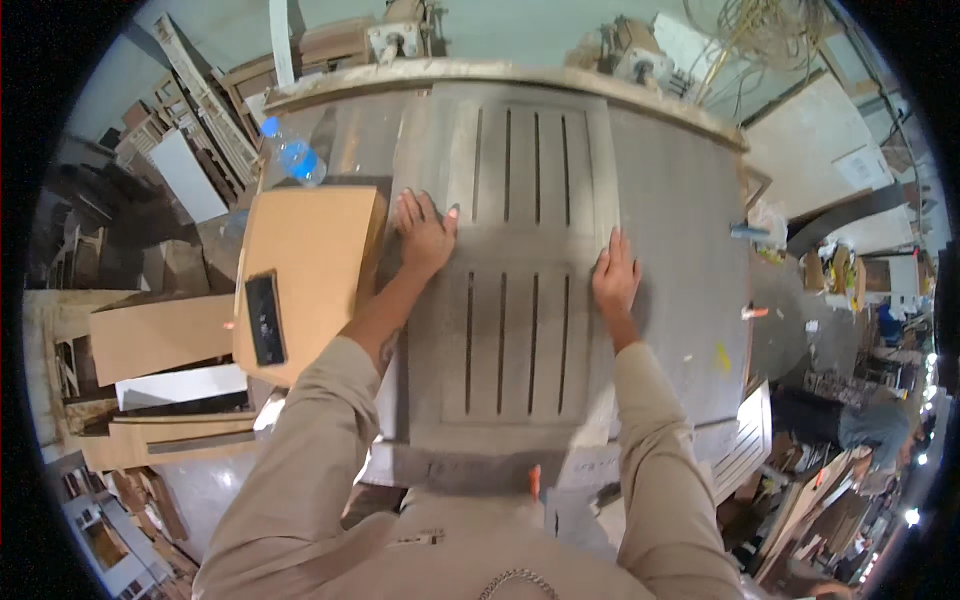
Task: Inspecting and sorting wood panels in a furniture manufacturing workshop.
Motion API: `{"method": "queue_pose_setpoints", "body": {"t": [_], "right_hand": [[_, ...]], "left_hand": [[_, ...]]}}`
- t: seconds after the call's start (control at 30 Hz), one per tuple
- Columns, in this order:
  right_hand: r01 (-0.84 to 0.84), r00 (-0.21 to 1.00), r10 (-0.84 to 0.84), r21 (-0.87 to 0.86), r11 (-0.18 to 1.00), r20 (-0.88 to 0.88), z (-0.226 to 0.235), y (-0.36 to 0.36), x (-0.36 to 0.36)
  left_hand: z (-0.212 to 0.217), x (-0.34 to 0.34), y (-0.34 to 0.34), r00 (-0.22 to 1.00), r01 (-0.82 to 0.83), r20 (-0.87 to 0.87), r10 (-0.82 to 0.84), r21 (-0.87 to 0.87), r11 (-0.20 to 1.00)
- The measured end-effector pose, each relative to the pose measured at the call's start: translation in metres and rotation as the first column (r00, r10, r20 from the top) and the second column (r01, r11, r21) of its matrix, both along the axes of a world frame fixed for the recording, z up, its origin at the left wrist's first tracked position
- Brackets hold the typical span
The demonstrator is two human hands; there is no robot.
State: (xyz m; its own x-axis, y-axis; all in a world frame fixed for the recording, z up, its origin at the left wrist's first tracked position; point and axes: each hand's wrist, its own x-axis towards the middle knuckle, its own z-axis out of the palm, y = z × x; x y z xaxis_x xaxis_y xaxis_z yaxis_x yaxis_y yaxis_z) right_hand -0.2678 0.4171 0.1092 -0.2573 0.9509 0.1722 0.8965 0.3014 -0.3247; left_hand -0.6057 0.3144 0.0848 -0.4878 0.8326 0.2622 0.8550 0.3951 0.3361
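Pressing flat on a slotted grey panel (515,290): both hands lie palm down, fingers spread wide, gripping nothing. Left hand (425,232) sits at the panel's left edge, about mid-length; right hand (615,278) sits at its right edge, slightly nearer the person.

Panel lies on the bench (670,250), long axis running away from the person. Its near end overhangs the bench's near edge, just above the person's chest. Its far end stops short of the bench's far rim.

Slots: two groups of four, eight total, one group far and one near, with a plain band between them where the hands sit.

Room: bare bench surface right of the panel, out to the right edge. Left side is tight: one tan board (300,270) lies just beside the panel, close to the left hand. One black phone (265,318) lies on that board.

One plastic water bottle (295,155) with a blue label lies at the bench's far left corner, apart from the panel.

Off-bench left: stacked boards and offcuts (160,335), too cluttered to count.
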Motion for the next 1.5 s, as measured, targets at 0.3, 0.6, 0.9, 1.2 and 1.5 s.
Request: {"method": "queue_pose_setpoints", "body": {"t": [0.3,0.6,0.9,1.2,1.5], "right_hand": [[0.037,0.993,-0.052,-0.144,0.989,-0.105,-0.009,-0.180,0.115],[0.201,0.816,-0.448,-0.548,0.812,-0.365,0.039,-0.245,0.133],[0.281,0.931,-0.352,-0.436,0.855,-0.091,0.137,-0.311,0.121],[-0.160,0.592,-0.556,-0.762,0.628,-0.583,0.041,-0.501,0.068],[-0.169,0.560,-0.413,-0.587,0.792,-0.718,0.174,-0.568,-0.010]], "left_hand": [[0.053,0.142,-0.255,0.632,-0.076,0.766,0.118,-0.091,0.993],[0.086,0.078,-0.251,-0.275,-0.162,0.916,0.293,-0.344,0.925],[0.177,0.062,-0.291,0.001,-0.009,0.999,0.050,-0.050,0.999],[0.338,0.088,-0.355,0.382,0.222,0.852,-0.359,0.292,0.930],[0.365,0.154,-0.384,0.574,0.560,0.384,-0.724,0.461,0.688]]}}
